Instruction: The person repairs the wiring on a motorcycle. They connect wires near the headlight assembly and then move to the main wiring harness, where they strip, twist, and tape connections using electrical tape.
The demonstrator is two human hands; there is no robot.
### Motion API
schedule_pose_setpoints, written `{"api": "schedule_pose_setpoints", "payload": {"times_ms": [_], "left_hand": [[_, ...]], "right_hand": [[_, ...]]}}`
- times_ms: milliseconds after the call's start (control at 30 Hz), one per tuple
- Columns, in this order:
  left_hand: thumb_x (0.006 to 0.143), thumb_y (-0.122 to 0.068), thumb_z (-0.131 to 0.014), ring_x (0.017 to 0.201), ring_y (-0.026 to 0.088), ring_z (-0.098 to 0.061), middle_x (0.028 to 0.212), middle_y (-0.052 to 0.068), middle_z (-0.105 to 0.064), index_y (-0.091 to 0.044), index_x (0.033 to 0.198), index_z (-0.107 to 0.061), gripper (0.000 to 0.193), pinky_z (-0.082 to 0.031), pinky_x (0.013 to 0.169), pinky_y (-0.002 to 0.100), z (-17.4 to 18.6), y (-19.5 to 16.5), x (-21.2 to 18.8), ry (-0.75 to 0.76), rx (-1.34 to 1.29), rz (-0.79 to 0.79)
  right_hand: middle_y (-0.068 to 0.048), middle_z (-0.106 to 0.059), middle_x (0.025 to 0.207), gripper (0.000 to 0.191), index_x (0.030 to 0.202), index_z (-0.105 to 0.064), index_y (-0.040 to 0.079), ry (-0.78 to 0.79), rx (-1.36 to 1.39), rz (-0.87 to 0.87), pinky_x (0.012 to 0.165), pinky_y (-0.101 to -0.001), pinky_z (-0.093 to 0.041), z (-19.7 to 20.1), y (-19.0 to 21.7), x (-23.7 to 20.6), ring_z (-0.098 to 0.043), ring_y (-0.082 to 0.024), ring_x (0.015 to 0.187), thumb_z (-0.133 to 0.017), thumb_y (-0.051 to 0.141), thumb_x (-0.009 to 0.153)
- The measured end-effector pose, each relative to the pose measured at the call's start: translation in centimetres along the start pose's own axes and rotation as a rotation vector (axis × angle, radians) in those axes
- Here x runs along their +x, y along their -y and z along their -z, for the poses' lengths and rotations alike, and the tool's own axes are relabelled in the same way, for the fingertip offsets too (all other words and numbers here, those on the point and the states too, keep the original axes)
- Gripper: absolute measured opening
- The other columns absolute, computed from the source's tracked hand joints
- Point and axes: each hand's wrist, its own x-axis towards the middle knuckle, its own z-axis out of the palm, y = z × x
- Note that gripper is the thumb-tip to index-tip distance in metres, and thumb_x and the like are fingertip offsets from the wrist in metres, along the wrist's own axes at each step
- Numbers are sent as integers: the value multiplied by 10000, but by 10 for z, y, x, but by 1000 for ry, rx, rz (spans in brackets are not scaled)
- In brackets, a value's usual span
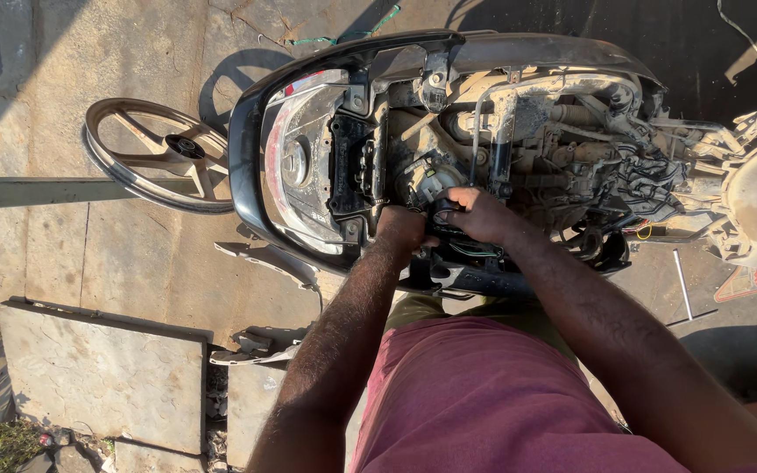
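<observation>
Maroon shirt fabric is filling the bottom of the view, closest to the camera, with both bare forearms reaching forward from it. Ahead, a stripped scooter is lying across the frame on concrete paving, its seat and covers off, exposing dusty engine parts, hoses and wiring. Both hands are pressing into the open frame near its middle edge. Left hand is curling downward against the frame edge; whether it is grasping anything cannot be told. Right hand is clenching around a small black part beside green wires. A loose alloy wheel is lying on the paving, touching the scooter's rear end.
</observation>
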Motion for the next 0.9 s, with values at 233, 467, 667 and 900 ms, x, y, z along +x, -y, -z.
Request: {"api": "schedule_pose_setpoints", "payload": {"times_ms": [233, 467, 667, 900], "left_hand": [[1037, -95, -575, 750, 214, -762, 946, 154, -766, 1, 1104, -663, 146, -443, 501, 297, -24, -5, 23, -45, -2048, 721], [967, -174, -649, 913, 202, -764, 1040, 120, -768, -16, 1155, -721, 256, -578, 649, 316, -18, -15, 30, 119, -698, 524], [985, -223, -666, 973, 271, -750, 1149, 174, -736, 24, 1220, -685, 342, -611, 724, 364, 6, -30, 10, -149, -1539, 998], [982, -228, -653, 951, 221, -755, 1121, 128, -766, -16, 1162, -720, 286, -614, 733, 353, 4, -20, 26, 40, -1181, 803]], "right_hand": [[-175, -602, 1344, 546, 1328, -575, 9, 14, -7, -113, 885, -409, -496, 8, 13, 4, -591, -290, 1135, -833, 310, 953], [-238, -691, 1155, 486, 1306, -513, -41, 312, -480, -211, 888, -440, -572, 7, 56, 31, -699, -329, 1020, -648, 220, 919], [-202, -727, 1130, 298, 1142, -653, -21, 420, -699, -294, 903, -451, -582, 9, 82, 31, -728, -321, 1016, -580, 191, 947], [-121, -713, 1151, 246, 1029, -720, 22, 191, -803, 30, 942, -498, -510, 15, 125, -17, -614, -339, 1163, -627, 135, 831]]}}
